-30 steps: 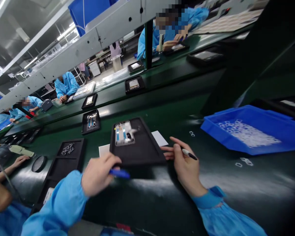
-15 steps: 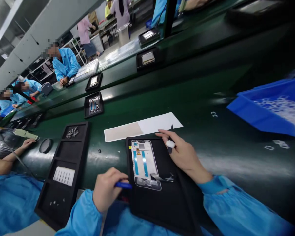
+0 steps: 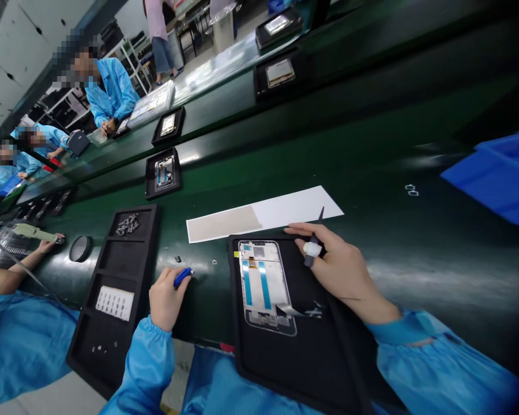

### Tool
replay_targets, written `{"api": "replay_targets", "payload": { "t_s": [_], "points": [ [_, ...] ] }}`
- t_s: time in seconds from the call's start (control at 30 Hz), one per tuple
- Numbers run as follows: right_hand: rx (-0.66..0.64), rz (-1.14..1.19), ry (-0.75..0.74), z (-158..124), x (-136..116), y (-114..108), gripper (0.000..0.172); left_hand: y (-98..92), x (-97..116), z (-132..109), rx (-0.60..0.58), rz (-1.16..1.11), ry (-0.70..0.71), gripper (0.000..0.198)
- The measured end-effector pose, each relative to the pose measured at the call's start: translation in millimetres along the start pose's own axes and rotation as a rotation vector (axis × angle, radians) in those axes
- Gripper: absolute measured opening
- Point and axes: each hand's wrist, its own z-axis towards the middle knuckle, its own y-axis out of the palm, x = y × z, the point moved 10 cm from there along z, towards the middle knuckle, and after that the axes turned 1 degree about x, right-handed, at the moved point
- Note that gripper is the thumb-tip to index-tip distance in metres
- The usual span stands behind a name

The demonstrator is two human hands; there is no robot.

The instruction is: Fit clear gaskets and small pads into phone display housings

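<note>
My left hand [image 3: 166, 297] pinches a short blue tool [image 3: 183, 278] with a small metal-coloured tip, held above the green bench left of the black tray [image 3: 277, 363]. A phone frame [image 3: 255, 274] with two blue strips lies in that tray, and a loose dark ribbon [image 3: 290, 310] hangs over its lower right edge. Over the tray's upper right edge, my right hand [image 3: 341, 262] is closed on a slim black pointed tool [image 3: 321, 215] with a white wrap, perhaps tweezers. Its point faces away from me, over the white card [image 3: 294, 204].
A black compartment tray [image 3: 145, 253] with small parts and a white label sheet [image 3: 115, 303] stands left. Beyond it are a round black dish [image 3: 80, 248] and a co-worker's hand [image 3: 47, 245]. A blue bin [image 3: 493, 178] stands right. Phone trays [image 3: 163, 173] sit farther back.
My left hand has moved left, away from the phone tray, with the blue tool now angled up. My right hand keeps the black tool near the tray's corner. The view has shifted slightly.
</note>
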Motion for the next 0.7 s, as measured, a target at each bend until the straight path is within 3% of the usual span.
{"api": "replay_targets", "payload": {
  "t_s": [0.17,0.37,0.47,0.57,0.7],
  "points": [
    [0.038,-0.064,-0.028,-1,-9,-6,0.025,19.9,-2,5,-0.063,-0.048,-0.032,0.011],
    [0.157,-0.080,-0.059,-8,-44,-25,0.021,27.2,5,11,-0.120,-0.117,0.035,0.009],
    [0.001,0.110,0.002,-10,-55,-5,0.021,23.1,10,18,-0.128,-0.206,0.053,0.008],
    [-0.266,0.376,0.113,-17,-62,35,0.029,12.2,25,26,-0.113,-0.405,0.053,0.007],
    [-0.565,0.629,0.245,-31,-74,77,0.033,-8.2,73,32,-0.064,-0.583,0.226,0.006]
  ]
}}
